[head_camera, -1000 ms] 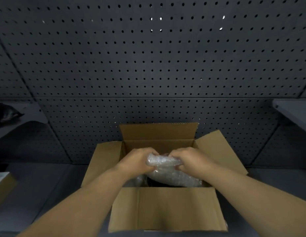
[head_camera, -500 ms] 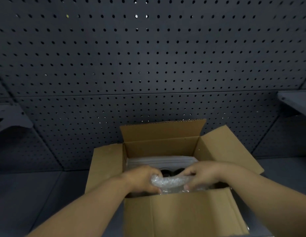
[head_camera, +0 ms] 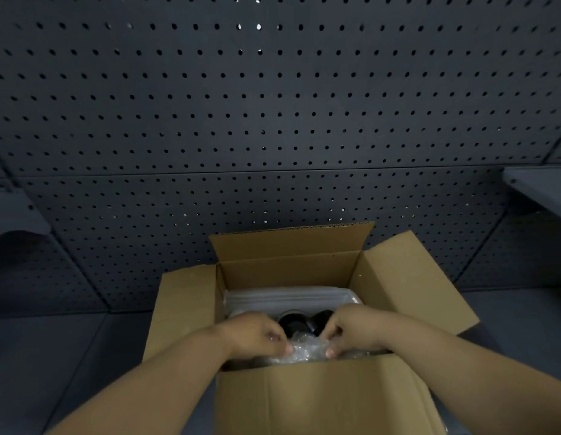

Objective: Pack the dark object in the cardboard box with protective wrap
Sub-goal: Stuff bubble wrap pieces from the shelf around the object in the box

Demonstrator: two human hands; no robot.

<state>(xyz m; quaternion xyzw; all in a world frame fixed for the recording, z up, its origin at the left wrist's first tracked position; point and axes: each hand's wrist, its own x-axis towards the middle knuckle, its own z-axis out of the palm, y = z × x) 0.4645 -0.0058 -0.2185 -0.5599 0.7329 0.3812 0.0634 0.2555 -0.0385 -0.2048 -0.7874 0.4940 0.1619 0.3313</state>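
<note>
Shifted lower into cardboard box (head_camera: pixel 320 400) since earlier: left hand (head_camera: pixel 257 335) and right hand (head_camera: pixel 351 331), fingertips pinching crumpled protective wrap (head_camera: pixel 306 351) between them. Just beyond fingers, dark object (head_camera: pixel 296 321), inside box.

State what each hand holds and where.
Left hand and right hand both pinch the bubble wrap at its bunched top edge, inside the cardboard box.

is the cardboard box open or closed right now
Open. The cardboard box has all four flaps folded outward, and both hands, left hand and right hand, reach inside holding the bubble wrap.
</note>
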